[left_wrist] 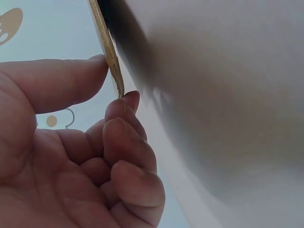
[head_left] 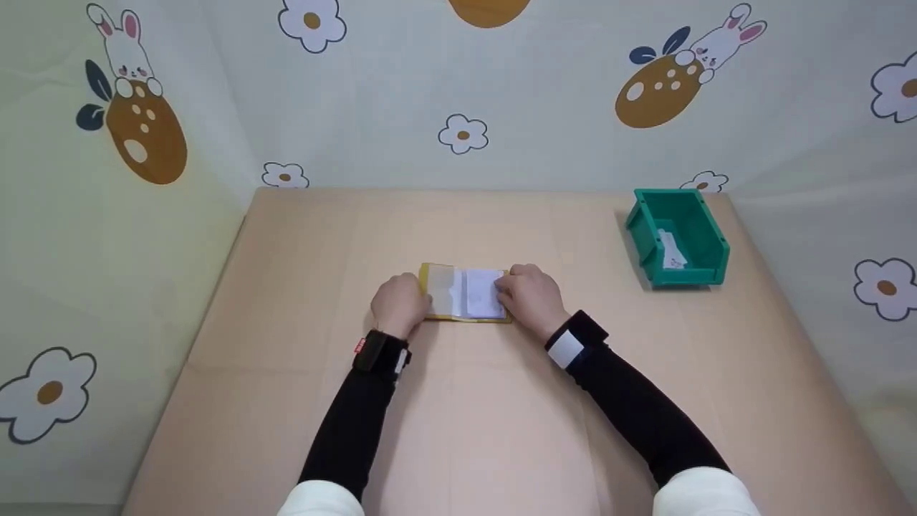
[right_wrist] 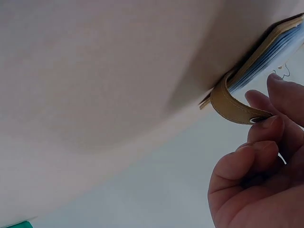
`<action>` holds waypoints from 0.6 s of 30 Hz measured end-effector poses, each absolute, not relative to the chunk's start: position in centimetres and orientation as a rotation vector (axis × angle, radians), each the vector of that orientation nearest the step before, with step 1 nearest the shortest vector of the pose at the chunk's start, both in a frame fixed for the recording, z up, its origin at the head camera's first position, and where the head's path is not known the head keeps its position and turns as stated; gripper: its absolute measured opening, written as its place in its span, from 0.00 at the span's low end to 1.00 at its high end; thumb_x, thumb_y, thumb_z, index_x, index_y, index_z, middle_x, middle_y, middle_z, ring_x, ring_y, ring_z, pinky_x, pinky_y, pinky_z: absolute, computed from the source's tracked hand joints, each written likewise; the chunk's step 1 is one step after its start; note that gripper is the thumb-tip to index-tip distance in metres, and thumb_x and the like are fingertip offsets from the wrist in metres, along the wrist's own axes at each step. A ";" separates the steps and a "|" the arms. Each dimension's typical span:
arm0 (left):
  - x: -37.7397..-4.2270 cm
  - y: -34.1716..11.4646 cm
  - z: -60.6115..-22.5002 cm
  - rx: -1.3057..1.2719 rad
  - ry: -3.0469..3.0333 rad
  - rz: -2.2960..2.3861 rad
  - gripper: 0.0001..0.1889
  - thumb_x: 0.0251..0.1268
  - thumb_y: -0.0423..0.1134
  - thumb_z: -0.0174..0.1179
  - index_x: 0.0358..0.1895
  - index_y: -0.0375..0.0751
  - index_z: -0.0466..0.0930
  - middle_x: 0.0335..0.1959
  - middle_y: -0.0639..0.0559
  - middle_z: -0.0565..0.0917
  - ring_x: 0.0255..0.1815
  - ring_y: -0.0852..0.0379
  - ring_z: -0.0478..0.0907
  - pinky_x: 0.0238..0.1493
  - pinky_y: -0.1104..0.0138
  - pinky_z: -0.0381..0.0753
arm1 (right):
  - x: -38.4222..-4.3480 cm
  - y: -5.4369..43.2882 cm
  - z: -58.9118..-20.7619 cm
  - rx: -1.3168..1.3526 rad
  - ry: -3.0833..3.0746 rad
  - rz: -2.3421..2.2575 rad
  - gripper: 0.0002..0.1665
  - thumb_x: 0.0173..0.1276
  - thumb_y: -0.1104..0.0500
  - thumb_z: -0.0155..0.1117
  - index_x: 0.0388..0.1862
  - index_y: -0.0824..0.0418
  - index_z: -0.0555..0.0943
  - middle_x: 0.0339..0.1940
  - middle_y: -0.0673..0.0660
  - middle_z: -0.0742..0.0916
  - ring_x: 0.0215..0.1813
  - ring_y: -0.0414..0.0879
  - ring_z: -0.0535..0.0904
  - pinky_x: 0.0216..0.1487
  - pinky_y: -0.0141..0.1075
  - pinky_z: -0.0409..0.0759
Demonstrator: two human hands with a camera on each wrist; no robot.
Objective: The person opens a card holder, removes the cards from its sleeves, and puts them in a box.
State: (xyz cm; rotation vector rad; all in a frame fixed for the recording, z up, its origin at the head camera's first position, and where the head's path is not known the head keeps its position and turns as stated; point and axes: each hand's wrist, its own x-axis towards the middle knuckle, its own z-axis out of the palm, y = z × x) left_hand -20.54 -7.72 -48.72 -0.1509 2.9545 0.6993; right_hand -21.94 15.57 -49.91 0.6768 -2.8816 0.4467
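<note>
Left hand (head_left: 400,304) pinches yellow card holder (head_left: 442,288). Right-wrist view alone shows strap (right_wrist: 232,107) touching right hand (head_left: 534,298); whether pinched, we can't tell. Green bin (head_left: 693,276) well apart, white paper (head_left: 671,252) inside.

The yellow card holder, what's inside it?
The open card holder holds a stack of pale plastic-looking sleeves. The right hand covers part of its right edge; what's between the sleeves is hidden.

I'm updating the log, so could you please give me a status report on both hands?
Left hand pinching left edge of open card holder. Right hand touching its strap. Nothing seen in the way; bin off to the right.
</note>
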 end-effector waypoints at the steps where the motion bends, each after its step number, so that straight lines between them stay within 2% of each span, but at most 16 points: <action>1: -20.5 -7.7 -48.7 -0.154 2.953 0.702 0.10 0.63 0.37 0.60 0.25 0.38 0.75 0.26 0.46 0.79 0.26 0.51 0.74 0.25 0.60 0.72 | -21.9 15.5 -49.9 0.676 -2.887 0.442 0.08 0.62 0.63 0.70 0.41 0.58 0.90 0.26 0.53 0.79 0.32 0.48 0.73 0.31 0.40 0.72; 9: -20.6 -7.6 -48.9 -0.153 2.960 0.666 0.11 0.62 0.36 0.61 0.22 0.39 0.75 0.26 0.47 0.80 0.26 0.51 0.74 0.24 0.60 0.72 | -21.9 15.4 -50.1 0.678 -2.899 0.433 0.08 0.62 0.63 0.71 0.40 0.59 0.90 0.26 0.54 0.78 0.32 0.50 0.73 0.30 0.42 0.72; 18: -20.9 -7.3 -49.0 -0.166 2.969 0.638 0.10 0.60 0.32 0.58 0.21 0.40 0.73 0.25 0.47 0.79 0.25 0.52 0.73 0.23 0.59 0.74 | -21.9 15.3 -49.7 0.672 -2.892 0.412 0.06 0.61 0.62 0.71 0.38 0.59 0.90 0.24 0.54 0.77 0.30 0.50 0.73 0.29 0.42 0.72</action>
